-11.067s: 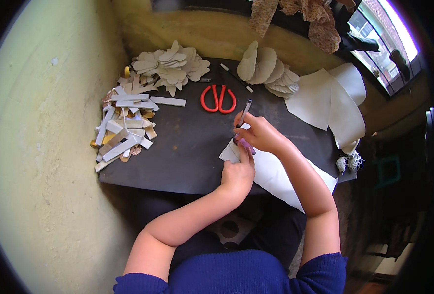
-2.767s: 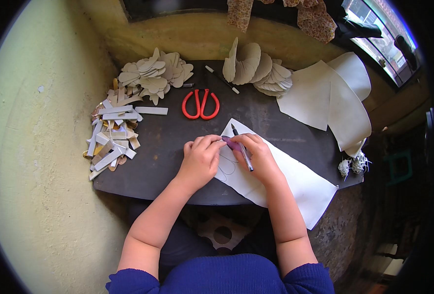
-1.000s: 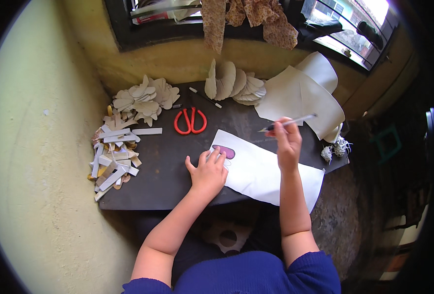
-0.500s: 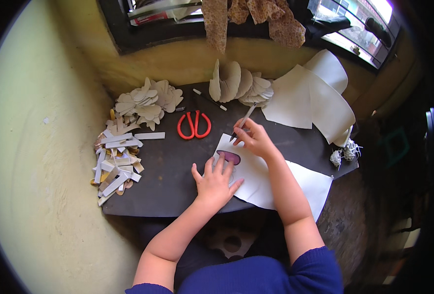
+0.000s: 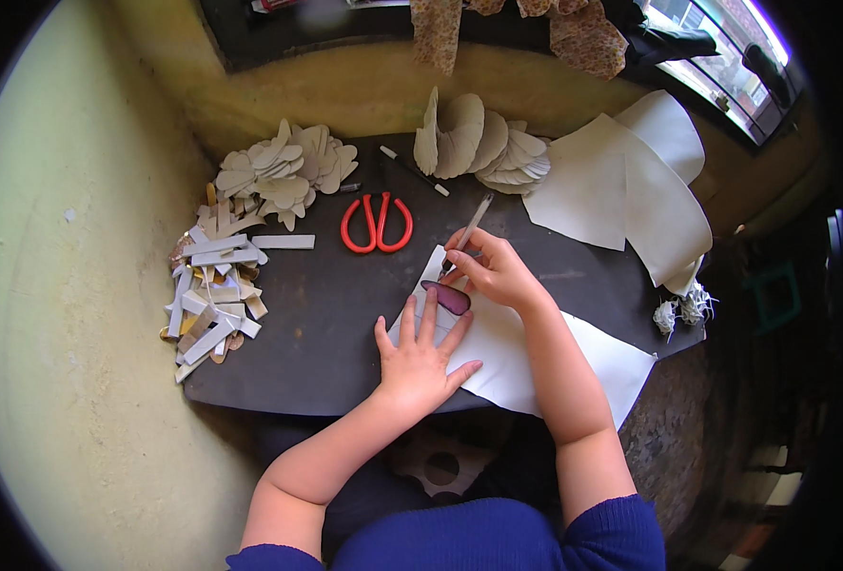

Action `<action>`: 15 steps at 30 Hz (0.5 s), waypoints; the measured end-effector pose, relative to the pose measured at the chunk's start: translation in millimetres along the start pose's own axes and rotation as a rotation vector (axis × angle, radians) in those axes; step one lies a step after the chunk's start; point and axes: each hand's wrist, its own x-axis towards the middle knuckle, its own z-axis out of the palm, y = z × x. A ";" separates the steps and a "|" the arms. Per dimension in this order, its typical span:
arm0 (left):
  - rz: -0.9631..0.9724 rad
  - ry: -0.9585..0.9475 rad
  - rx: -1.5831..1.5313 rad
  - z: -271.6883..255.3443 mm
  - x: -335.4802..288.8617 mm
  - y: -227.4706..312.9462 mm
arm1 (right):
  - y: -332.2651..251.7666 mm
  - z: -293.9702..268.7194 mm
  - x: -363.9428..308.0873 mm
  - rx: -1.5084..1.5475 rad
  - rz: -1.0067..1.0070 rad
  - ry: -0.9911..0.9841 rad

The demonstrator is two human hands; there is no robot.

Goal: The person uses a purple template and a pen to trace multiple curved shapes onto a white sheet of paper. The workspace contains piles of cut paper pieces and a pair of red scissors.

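Observation:
My left hand point(image 5: 412, 369) lies flat with spread fingers on a white sheet point(image 5: 583, 352). Its fingertips press on a small purple rounded template point(image 5: 453, 299) that rests on the sheet. Faint drawn lines show on the sheet between the fingers. In my right hand point(image 5: 499, 274) is a pen point(image 5: 476, 219), held in a writing grip and tilted, its tip down at the template's upper edge. Red-handled scissors point(image 5: 376, 228) lie beyond my left hand; their blades are hard to make out against the dark table.
Cut petal-shaped pieces point(image 5: 284, 171) are heaped at the back left, above a pile of strips point(image 5: 217, 295). A capped pen point(image 5: 414, 171) lies near fanned rounded pieces point(image 5: 460, 138). Large pale sheets point(image 5: 621, 186) and white shredded bundles point(image 5: 683, 309) are at the right of the dark table point(image 5: 288, 371).
My right hand has brought the pen tip down to the template's upper edge. The fingers of my left hand have shifted and spread on the template and sheet. The whole view has moved slightly.

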 end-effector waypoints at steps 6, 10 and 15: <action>-0.010 0.018 -0.028 0.1 -1.0 0.6 | -0.9 0.7 0.3 0.003 0.004 0.001; -0.013 0.010 -0.035 -1.2 -0.2 0.8 | 5.0 0.1 1.9 0.014 -0.016 -0.003; -0.012 0.021 -0.038 -0.5 -1.2 0.5 | 4.5 1.1 1.8 0.011 -0.011 -0.002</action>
